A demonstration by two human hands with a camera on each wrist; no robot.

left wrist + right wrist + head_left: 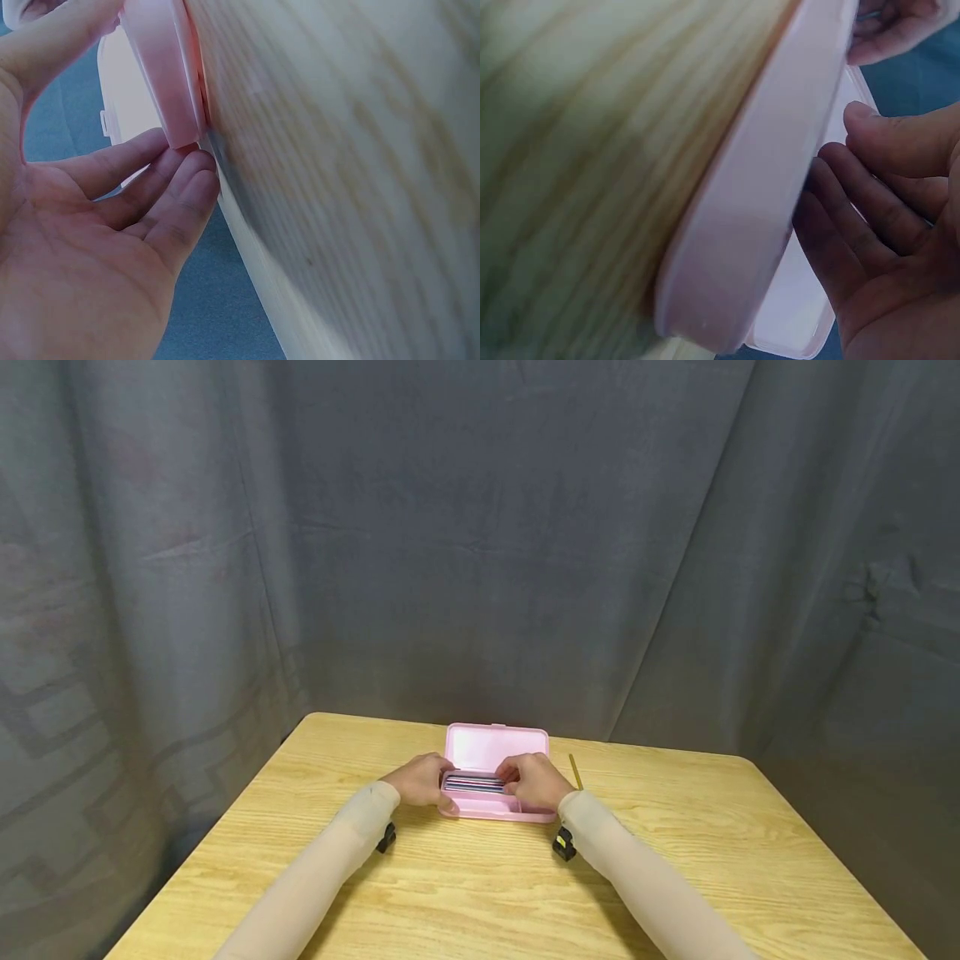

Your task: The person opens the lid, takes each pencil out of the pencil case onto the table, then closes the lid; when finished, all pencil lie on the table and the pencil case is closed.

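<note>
Two forearms in pale beige sleeves reached in from the near edge of the light wooden surface (675, 877), each wearing a small black wrist camera. They ended at a shallow pink plastic pencil case (497, 781) with rounded corners, which sat toward the far middle of the surface with its lid (497, 747) standing open at the back. A row of dark pencils or pens (474, 782) lay lengthwise in the tray; the head view was too small to tell them apart.

The left hand (422, 779) sat at the case's left end. In the left wrist view its fingers (176, 191) were loosely bent, the tips touching the corner of the pink case (161, 67) where it met the surface (345, 172), while the thumb lay over the top of the rim. It braced the case rather than clamping it.

The right hand (534, 781) sat over the right part of the tray. In the right wrist view its fingers (855, 217) were nearly straight and relaxed, lying just beside the inner wall of the tray (757, 202), with nothing gripped between them. The fingertips of the other hand (889, 30) showed at the top of that view.

A thin yellow pencil (575, 772) lay on the surface just right of the case, apart from both hands. A grey cloth backdrop (480, 527) hung behind.
</note>
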